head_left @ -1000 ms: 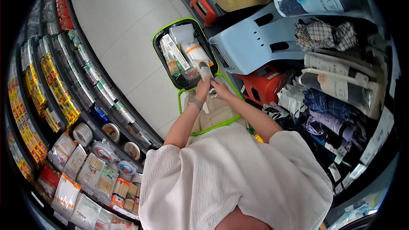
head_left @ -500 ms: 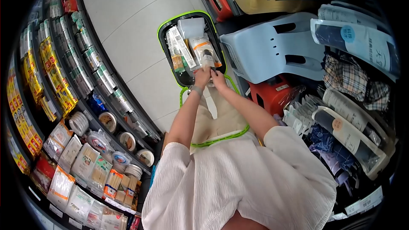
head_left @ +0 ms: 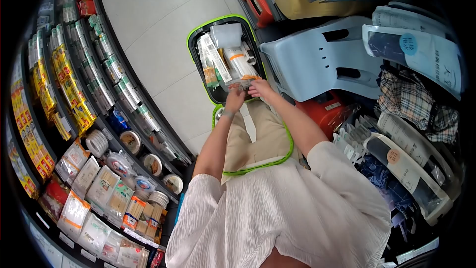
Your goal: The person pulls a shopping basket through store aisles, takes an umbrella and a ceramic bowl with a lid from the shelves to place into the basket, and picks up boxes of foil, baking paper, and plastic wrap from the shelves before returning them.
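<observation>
A black shopping basket (head_left: 197, 83) with a bright green rim stands in front of my legs. Inside lie a white packet with an orange band (head_left: 237, 57), a long white printed box (head_left: 216, 58) and a frosted, pale grey item (head_left: 226, 35). My left hand (head_left: 235, 99) is at the basket's near end; its fingertips are too blurred to read. Beside it, my right hand (head_left: 261, 91) reaches over the near right edge, its fingers extended and apart by the packet's lower end. Whether either hand touches the packet is unclear. A small rounded item (head_left: 251, 60) lies against the basket's right side.
Shelves on the left hold yellow packs (head_left: 69, 84), wrapped bowls (head_left: 130, 142) and bundled skewers (head_left: 134, 212). On the right are a light blue plastic stool (head_left: 302, 54), a red stool (head_left: 325, 116) and packaged umbrellas (head_left: 404, 159). The basket's green handle (head_left: 258, 167) loops against my waist.
The small dark-topped container held between both hands has left them. My hands have moved apart, the right one opening. A small rounded item now shows at the basket's right side.
</observation>
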Motion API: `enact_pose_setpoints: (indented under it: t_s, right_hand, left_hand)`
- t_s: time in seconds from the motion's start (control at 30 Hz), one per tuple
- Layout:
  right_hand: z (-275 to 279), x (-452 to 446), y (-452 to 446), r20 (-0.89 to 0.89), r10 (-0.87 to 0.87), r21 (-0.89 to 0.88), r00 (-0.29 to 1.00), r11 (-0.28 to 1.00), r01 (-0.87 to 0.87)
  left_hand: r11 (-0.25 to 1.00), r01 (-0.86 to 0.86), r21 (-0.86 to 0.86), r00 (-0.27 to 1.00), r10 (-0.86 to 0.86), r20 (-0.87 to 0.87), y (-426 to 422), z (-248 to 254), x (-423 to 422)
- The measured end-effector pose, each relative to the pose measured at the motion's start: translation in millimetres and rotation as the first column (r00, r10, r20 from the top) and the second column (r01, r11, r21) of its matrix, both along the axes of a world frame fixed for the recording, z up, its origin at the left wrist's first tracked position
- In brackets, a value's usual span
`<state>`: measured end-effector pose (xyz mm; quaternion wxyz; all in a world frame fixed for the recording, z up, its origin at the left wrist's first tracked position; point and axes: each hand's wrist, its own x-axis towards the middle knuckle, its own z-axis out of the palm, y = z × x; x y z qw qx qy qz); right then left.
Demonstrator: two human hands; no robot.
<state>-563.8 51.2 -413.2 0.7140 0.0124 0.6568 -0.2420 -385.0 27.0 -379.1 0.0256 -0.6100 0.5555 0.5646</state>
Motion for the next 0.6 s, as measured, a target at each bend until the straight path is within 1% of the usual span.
enact_pose_setpoints:
  t_s: [0.03, 0.1, 0.13, 0.2, 0.23, 0.3, 0.33, 0.4, 0.43, 0.5, 0.53, 0.57, 0.6]
  right_hand:
    - [7.4, -0.2, 7.7, 0.001, -0.002, -0.011, 1.000, 1.000, 0.002]
    - [14.1, -3.9, 30.4, -0.034, 0.110, -0.065, 0.993, 0.992, -0.112]
    - [16.6, -4.9, 44.7, -0.032, 0.108, -0.073, 0.994, 0.991, -0.110]
    - [24.2, -8.7, 70.1, -0.105, 0.145, -0.042, 0.984, 0.988, -0.150]
    - [36.2, -9.7, 81.0, -0.103, 0.143, -0.048, 0.984, 0.988, -0.149]
    - [55.8, -16.3, 92.3, -0.172, 0.217, -0.024, 0.961, 0.974, -0.224]
    - [59.8, -18.6, 100.2, -0.165, 0.218, -0.023, 0.962, 0.974, -0.225]
    - [67.4, -21.7, 118.3, -0.234, 0.213, -0.121, 0.949, 0.962, -0.246]
    - [72.1, -24.5, 118.7, -0.237, 0.211, -0.137, 0.948, 0.959, -0.248]
    - [79.0, -26.1, 117.4, -0.271, 0.265, -0.166, 0.925, 0.934, -0.316]
    - [78.7, -21.4, 128.0, -0.262, 0.265, -0.163, 0.928, 0.936, -0.313]
    - [74.0, -20.7, 128.4, -0.257, 0.274, -0.157, 0.927, 0.934, -0.320]
    - [68.6, -25.0, 121.0, -0.262, 0.280, -0.158, 0.924, 0.932, -0.327]
  left_hand:
    - [0.999, 0.043, 0.034, 0.998, -0.044, 0.042, 8.8, 1.2, 13.7]
    - [0.999, 0.031, 0.024, 0.997, -0.032, 0.070, 27.6, 16.4, 39.2]
    - [0.999, 0.033, 0.017, 0.997, -0.034, 0.074, 38.2, 26.3, 52.0]
    - [0.999, 0.047, 0.006, 0.984, -0.047, 0.175, 56.9, 47.6, 75.3]
    - [0.999, 0.048, 0.001, 0.983, -0.047, 0.178, 67.4, 68.4, 86.3]
    - [0.992, 0.129, 0.007, 0.969, -0.128, 0.209, 76.8, 105.8, 101.1]
    - [0.992, 0.129, 0.011, 0.968, -0.128, 0.215, 81.7, 123.4, 108.0]
    - [0.983, 0.180, -0.024, 0.964, -0.171, 0.205, 99.6, 160.4, 120.1]
    - [0.983, 0.178, -0.040, 0.964, -0.166, 0.209, 103.1, 174.8, 121.2]
    - [0.966, 0.247, -0.077, 0.944, -0.222, 0.245, 111.2, 205.4, 126.5]
    - [0.964, 0.234, -0.127, 0.954, -0.203, 0.221, 116.6, 221.6, 126.6]
    - [0.964, 0.235, -0.125, 0.953, -0.202, 0.226, 123.2, 236.8, 128.8]
    - [0.960, 0.264, -0.092, 0.945, -0.238, 0.224, 123.8, 246.6, 128.5]
